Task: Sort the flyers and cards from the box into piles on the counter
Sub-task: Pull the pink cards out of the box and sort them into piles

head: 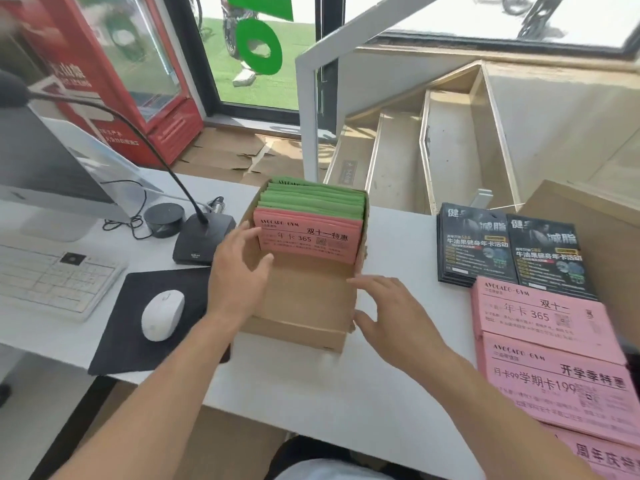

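A cardboard box (304, 317) stands on the white counter (329, 393). Pink flyers (306, 239) stand upright in its middle, with green flyers (311, 199) behind them. My left hand (239, 268) is inside the box at its left wall, fingers spread and relaxed, fingertips near the pink flyers' left edge. My right hand (388, 313) hovers with straight fingers at the box's right wall. On the right lie two black flyer piles (474, 244) (550, 258) and three pink piles (540, 313) (561, 386) (602, 455).
Left of the box are a desk microphone base (204, 240), a black mouse pad (156, 317) with a white mouse (162, 315), a keyboard (52, 278) and a monitor (41, 161). A second cardboard box (588, 209) stands behind the black piles. Wooden stairs (433, 150) lie beyond the counter.
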`<state>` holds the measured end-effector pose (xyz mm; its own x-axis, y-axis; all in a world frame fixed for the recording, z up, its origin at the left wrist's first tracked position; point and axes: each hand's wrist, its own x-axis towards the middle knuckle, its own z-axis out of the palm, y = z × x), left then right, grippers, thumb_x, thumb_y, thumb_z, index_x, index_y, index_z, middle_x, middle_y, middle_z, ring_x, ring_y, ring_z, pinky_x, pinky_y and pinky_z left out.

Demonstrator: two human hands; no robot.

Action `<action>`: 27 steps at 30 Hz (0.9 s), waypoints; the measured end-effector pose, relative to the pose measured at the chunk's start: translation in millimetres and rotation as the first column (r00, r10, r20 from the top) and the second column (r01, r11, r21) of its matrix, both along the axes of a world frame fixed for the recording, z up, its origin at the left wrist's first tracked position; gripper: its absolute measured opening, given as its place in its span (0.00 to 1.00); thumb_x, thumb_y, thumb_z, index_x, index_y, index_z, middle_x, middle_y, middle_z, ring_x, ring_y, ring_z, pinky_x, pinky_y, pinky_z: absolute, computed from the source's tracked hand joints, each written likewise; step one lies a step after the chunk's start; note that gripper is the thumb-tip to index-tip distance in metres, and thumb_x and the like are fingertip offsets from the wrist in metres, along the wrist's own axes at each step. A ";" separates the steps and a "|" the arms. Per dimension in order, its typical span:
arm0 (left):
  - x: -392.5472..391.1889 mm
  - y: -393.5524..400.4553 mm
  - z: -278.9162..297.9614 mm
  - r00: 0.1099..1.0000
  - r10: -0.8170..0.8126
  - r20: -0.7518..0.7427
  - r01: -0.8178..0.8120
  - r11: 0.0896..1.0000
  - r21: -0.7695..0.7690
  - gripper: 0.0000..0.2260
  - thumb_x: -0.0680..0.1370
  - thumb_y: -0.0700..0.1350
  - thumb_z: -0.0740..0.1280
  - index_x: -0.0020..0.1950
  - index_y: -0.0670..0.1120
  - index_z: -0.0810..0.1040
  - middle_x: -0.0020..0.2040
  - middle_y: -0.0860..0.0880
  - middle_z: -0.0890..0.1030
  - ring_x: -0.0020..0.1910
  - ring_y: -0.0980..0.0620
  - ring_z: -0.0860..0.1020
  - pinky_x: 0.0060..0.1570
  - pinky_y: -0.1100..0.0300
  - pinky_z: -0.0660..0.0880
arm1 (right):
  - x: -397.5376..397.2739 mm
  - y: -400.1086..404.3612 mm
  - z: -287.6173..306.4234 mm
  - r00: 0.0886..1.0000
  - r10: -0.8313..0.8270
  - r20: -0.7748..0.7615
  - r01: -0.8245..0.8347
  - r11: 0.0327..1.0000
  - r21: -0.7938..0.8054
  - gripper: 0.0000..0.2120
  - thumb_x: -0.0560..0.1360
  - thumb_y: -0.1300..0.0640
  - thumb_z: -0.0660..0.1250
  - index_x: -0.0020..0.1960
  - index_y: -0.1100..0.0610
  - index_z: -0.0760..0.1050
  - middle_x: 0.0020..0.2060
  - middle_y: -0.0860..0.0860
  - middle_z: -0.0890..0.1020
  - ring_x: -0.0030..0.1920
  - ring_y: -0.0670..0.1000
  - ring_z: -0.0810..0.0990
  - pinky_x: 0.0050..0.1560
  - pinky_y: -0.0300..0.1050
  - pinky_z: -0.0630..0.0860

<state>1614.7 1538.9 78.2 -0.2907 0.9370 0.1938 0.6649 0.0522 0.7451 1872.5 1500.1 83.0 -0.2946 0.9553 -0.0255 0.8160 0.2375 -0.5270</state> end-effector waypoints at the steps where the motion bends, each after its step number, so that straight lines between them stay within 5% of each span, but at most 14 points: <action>1: -10.3 13.5 -0.8 0.995 -0.055 -0.079 0.053 0.998 -0.031 0.23 0.76 0.44 0.73 0.71 0.52 0.74 0.75 0.53 0.70 0.76 0.53 0.63 0.77 0.52 0.59 | -10.9 14.9 0.3 1.000 -0.018 -0.008 0.018 1.000 0.007 0.24 0.78 0.54 0.67 0.73 0.46 0.70 0.72 0.41 0.71 0.71 0.44 0.65 0.72 0.41 0.62; 5: -30.6 59.9 -11.0 0.913 -0.266 -0.309 0.232 0.962 -0.144 0.31 0.77 0.47 0.72 0.78 0.49 0.66 0.80 0.50 0.63 0.81 0.50 0.54 0.79 0.51 0.50 | -44.3 72.7 -4.1 0.991 -0.062 0.120 0.059 0.998 0.020 0.27 0.78 0.54 0.65 0.77 0.47 0.65 0.78 0.46 0.63 0.76 0.50 0.60 0.77 0.46 0.56; 10: -37.2 94.0 -26.8 0.833 -0.379 -0.403 0.328 0.925 -0.191 0.33 0.77 0.48 0.71 0.80 0.50 0.62 0.80 0.49 0.62 0.81 0.49 0.55 0.80 0.49 0.53 | -61.8 112.7 -10.0 0.967 -0.091 0.240 0.085 0.996 0.034 0.30 0.77 0.57 0.63 0.79 0.50 0.61 0.80 0.51 0.59 0.78 0.56 0.57 0.78 0.51 0.54; 13: -38.4 93.2 -33.8 0.843 -0.367 -0.394 0.321 0.930 -0.179 0.30 0.78 0.49 0.70 0.79 0.51 0.64 0.80 0.51 0.62 0.80 0.51 0.56 0.78 0.47 0.57 | -63.6 113.7 -20.3 0.949 -0.093 0.303 0.063 0.992 0.110 0.29 0.77 0.58 0.63 0.77 0.51 0.64 0.78 0.51 0.64 0.77 0.57 0.62 0.77 0.51 0.57; 17: -40.7 88.6 -37.9 0.875 -0.344 -0.342 0.322 0.939 -0.121 0.26 0.78 0.47 0.70 0.75 0.51 0.71 0.79 0.52 0.65 0.80 0.52 0.59 0.77 0.47 0.60 | -63.1 104.0 -32.2 0.948 -0.162 0.273 0.056 0.932 0.358 0.24 0.70 0.66 0.71 0.64 0.51 0.80 0.63 0.50 0.82 0.64 0.57 0.78 0.67 0.52 0.73; 19: -38.7 88.4 -37.4 0.885 -0.333 -0.325 0.315 0.943 -0.109 0.24 0.78 0.45 0.70 0.73 0.50 0.73 0.78 0.51 0.67 0.79 0.51 0.60 0.77 0.47 0.60 | -62.0 103.1 -32.9 0.954 -0.188 0.233 0.071 0.898 0.434 0.22 0.67 0.67 0.73 0.57 0.50 0.83 0.54 0.46 0.86 0.57 0.54 0.81 0.61 0.49 0.73; 27: -37.4 87.9 -37.0 0.889 -0.325 -0.322 0.305 0.946 -0.111 0.08 0.76 0.38 0.70 0.52 0.47 0.84 0.75 0.47 0.72 0.78 0.47 0.64 0.77 0.46 0.60 | -68.2 106.0 -30.8 0.974 -0.140 0.179 0.049 0.898 0.436 0.21 0.63 0.72 0.71 0.49 0.51 0.80 0.40 0.45 0.84 0.40 0.53 0.81 0.38 0.47 0.75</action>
<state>1577.3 1626.8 41.2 0.0939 0.9806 0.1719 0.8612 -0.1666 0.4802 1804.3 1606.1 52.2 -0.2341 0.9102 0.3416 0.9234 0.3181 -0.2150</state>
